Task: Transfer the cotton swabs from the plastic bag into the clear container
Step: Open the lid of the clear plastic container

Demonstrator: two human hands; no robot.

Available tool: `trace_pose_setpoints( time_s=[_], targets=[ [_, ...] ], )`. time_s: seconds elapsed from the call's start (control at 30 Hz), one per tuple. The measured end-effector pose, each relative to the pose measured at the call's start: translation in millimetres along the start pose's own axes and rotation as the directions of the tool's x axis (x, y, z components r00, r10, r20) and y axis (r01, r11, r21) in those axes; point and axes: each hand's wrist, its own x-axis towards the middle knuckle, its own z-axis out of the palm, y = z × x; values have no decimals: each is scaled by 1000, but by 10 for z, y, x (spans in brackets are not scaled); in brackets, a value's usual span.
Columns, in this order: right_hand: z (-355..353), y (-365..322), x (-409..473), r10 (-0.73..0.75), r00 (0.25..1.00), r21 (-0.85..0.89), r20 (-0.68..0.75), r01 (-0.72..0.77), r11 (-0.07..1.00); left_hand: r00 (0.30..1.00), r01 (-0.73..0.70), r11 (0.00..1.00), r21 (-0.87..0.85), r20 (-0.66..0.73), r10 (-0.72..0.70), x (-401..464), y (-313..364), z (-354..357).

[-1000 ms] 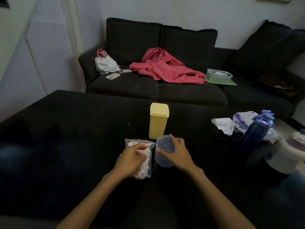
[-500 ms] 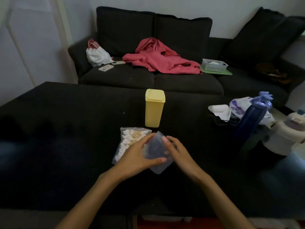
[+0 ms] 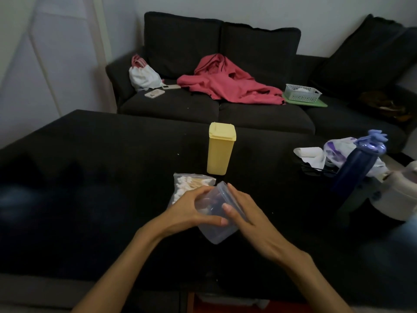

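In the lower middle of the frame both hands hold a clear plastic container with a clear lid (image 3: 216, 213), lifted a little above the dark table surface (image 3: 90, 177) and tilted, with its lid end pointing to the upper middle. The left hand (image 3: 191, 208) grasps the container from its left side, the fingers curled around the wall and the thumb lying across the front. The right hand (image 3: 243, 211) holds the lid side, the fingers stretched along the rim and the thumb pressing on the front wall; it is a grasp, not a released hand. Whether the lid is fully closed, I cannot tell.

The small transparent plastic bag with white cotton swabs (image 3: 191, 184) lies flat on the table just above the left hand, partly hidden by it. No hand touches the bag. The swabs are inside it, white tips and pale sticks visible.

Just above the bag stands a tall yellow plastic box with a lid (image 3: 220, 150), upright, near the middle of the frame. At the right edge there is a dark blue bottle with a light purple cap (image 3: 358, 163), next to crumpled white paper (image 3: 311, 154). In the upper part, a dark grey sofa (image 3: 225, 109) carries a red-pink cloth (image 3: 228, 84), a white pouch bag (image 3: 144, 75), a phone (image 3: 154, 93) and a white basket on a green tray (image 3: 302, 92)
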Motion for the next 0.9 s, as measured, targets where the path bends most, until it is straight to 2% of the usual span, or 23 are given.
trace_pose_setpoints(
  time_s=[0.07, 0.2, 0.3, 0.4, 0.53, 0.63, 0.7, 0.8, 0.9],
  targets=[
    [-20, 53, 24, -32, 998, -38, -55, 30, 999, 1000, 3, 1000, 28, 0, -3, 64, 27, 19],
    [-102, 28, 22, -13, 998, -9, -63, 12, 1000, 1000, 1, 996, 85, -9, 0, 133, 40, 43],
    [-163, 59, 1, -73, 987, -137, -144, 53, 989, 999, -36, 997, 71, -24, 38, 120, 30, 117],
    [-195, 52, -21, -104, 983, -160, -151, 80, 984, 993, -74, 996, 41, -84, 77, 97, 39, 175],
    [-328, -63, -26, -6, 997, 11, -79, 7, 1000, 997, -70, 997, 35, 30, 69, 82, 29, 152],
    [-478, -155, -17, 133, 990, 99, -41, -128, 987, 992, -64, 994, 87, 114, 54, 48, 53, 98],
    [-595, -139, -2, 231, 972, 307, -44, -207, 929, 989, -67, 986, 150, 138, 46, 23, 96, 64],
    [-657, -61, 39, 324, 941, 586, -102, -206, 783, 973, -82, 985, 149, 226, 47, -12, 140, 63],
    [-599, 50, 131, 446, 878, 680, -172, -221, 699, 943, -133, 985, 110, 320, 92, -29, 153, 110]
  ],
)
